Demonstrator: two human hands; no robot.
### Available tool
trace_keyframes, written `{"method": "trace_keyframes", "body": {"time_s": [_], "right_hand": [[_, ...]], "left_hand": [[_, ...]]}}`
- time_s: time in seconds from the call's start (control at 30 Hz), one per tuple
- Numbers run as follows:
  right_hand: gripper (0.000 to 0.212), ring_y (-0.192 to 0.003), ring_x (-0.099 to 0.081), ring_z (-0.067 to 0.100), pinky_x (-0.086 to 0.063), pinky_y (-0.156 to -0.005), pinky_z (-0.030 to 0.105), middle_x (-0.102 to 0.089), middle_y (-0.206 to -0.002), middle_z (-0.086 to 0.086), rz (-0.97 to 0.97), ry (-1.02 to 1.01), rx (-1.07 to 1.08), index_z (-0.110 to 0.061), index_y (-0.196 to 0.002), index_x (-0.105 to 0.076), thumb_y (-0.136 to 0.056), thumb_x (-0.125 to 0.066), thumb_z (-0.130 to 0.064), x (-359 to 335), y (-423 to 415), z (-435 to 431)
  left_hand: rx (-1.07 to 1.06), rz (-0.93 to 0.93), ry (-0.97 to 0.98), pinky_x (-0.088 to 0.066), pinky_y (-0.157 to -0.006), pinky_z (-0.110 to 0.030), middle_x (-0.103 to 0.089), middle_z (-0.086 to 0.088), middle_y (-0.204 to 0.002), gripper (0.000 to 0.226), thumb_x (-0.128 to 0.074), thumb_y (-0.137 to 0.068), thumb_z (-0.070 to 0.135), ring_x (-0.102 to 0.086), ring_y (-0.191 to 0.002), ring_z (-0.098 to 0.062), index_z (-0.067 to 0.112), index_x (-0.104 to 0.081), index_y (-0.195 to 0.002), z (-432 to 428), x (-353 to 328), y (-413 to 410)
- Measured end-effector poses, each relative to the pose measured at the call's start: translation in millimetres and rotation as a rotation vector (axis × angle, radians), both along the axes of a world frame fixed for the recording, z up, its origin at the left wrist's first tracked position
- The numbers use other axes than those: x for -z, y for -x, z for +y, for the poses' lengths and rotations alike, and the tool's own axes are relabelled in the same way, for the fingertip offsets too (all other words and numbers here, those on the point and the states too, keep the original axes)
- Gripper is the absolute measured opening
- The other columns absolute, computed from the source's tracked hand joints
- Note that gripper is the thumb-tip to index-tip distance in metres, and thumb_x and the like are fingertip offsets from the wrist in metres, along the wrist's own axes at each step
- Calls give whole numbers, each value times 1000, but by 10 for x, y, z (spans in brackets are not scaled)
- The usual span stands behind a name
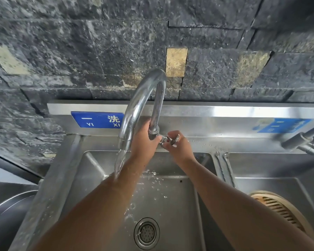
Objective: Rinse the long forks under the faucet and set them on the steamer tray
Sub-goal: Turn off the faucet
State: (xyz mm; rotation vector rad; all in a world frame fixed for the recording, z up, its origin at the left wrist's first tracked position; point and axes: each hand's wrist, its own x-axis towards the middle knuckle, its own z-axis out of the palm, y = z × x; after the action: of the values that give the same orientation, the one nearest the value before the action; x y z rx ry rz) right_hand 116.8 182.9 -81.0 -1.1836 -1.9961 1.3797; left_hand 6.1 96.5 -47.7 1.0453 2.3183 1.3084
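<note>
Water runs from the curved chrome faucet (pixel 140 98) onto my left forearm and into the steel sink (pixel 170 192). My left hand (pixel 143 142) grips the base of the faucet's upright pipe. My right hand (pixel 178 147) grips the faucet's round valve handle (pixel 171 139). Two long metal forks (pixel 225 169) lie on the divider between the two basins, to the right of my right hand. A round bamboo steamer tray (pixel 279 209) sits in the right basin, partly cut off by my right arm.
The drain strainer (pixel 146 233) is at the near middle of the left basin. A second faucet (pixel 303 140) juts in at the right. A large steel pot rim (pixel 9 205) stands at the left. Dark stone wall rises behind the sink.
</note>
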Motion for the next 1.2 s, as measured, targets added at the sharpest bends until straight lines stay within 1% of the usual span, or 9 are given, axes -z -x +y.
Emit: {"method": "trace_keyframes", "body": {"time_s": [0.1, 0.23, 0.37, 0.6, 0.7, 0.83, 0.93, 1.07, 1.2], "right_hand": [[22, -72, -58, 10, -41, -58, 11, -62, -79, -11, -26, -8, 43, -22, -98, -59, -85, -74, -12, 25, 35, -18], [21, -75, -58, 15, -45, -67, 28, -63, -80, -7, -32, 0, 57, -22, -95, -56, -86, -71, -11, 31, 64, -38], [20, -78, -57, 16, -44, -66, 29, -61, -83, -7, -51, -14, 70, -22, -94, -51, -88, -68, -13, 42, 68, -78], [18, -84, -56, 24, -39, -70, 32, -61, -105, 7, -214, -116, 43, -12, -103, -48, -92, -62, -18, -75, 154, -65], [19, -84, -56, 23, -39, -71, 32, -61, -107, 7, -233, -112, 41, -11, -104, -48, -93, -62, -18, -96, 150, -75], [20, -84, -56, 22, -38, -70, 31, -62, -107, 8, -242, -98, 30, -11, -104, -48, -93, -63, -18, -106, 149, -47], [21, -86, -58, 24, -39, -71, 31, -62, -108, 8, -245, -89, 21, -10, -105, -48, -93, -63, -18, -105, 150, -31], [21, -84, -56, 23, -39, -71, 31, -60, -109, 8, -249, -97, 24, -10, -106, -48, -93, -62, -18, -104, 157, -28], [22, -85, -55, 22, -39, -71, 31, -59, -110, 7, -249, -91, 24, -10, -107, -48, -93, -63, -18, -101, 156, -25]], "left_hand": [[-24, 86, 35, -54, -69, -23, -65, 15, -84, 33, -74, -79, 15, -64, -77, -1, 26, -60, -106, 49, 52, 41], [-28, 166, 68, -38, -51, -5, -56, 19, -72, 31, -76, -76, 10, -52, -63, 12, 26, -56, -93, 77, 75, 96], [-54, 189, 66, -51, -61, -26, -63, 9, -80, 34, -80, -75, 9, -64, -71, -13, 22, -53, -91, 107, 101, 63], [-78, 211, 80, -55, -64, -37, -65, 0, -82, 34, -78, -75, 7, -65, -73, -23, 18, -49, -90, 131, 60, 30], [-47, 196, 74, -52, -63, -32, -61, 4, -82, 34, -76, -76, 4, -64, -73, -21, 18, -48, -91, 122, 62, 27], [-31, 172, 55, -39, -53, -7, -56, 8, -80, 39, -74, -77, -1, -54, -65, -6, 21, -44, -87, 113, 36, 32], [-40, 162, 38, -38, -61, 2, -53, 11, -79, 38, -74, -77, -2, -49, -62, -1, 20, -45, -88, 102, 12, 1], [-33, 161, 54, -36, -64, 4, -49, 16, -78, 35, -73, -80, 1, -44, -62, 8, 21, -46, -91, 76, -35, -19], [-40, 162, 62, -38, -57, -7, -54, 9, -85, 27, -72, -82, 3, -51, -72, -8, 14, -51, -95, 76, -75, -40]]}}
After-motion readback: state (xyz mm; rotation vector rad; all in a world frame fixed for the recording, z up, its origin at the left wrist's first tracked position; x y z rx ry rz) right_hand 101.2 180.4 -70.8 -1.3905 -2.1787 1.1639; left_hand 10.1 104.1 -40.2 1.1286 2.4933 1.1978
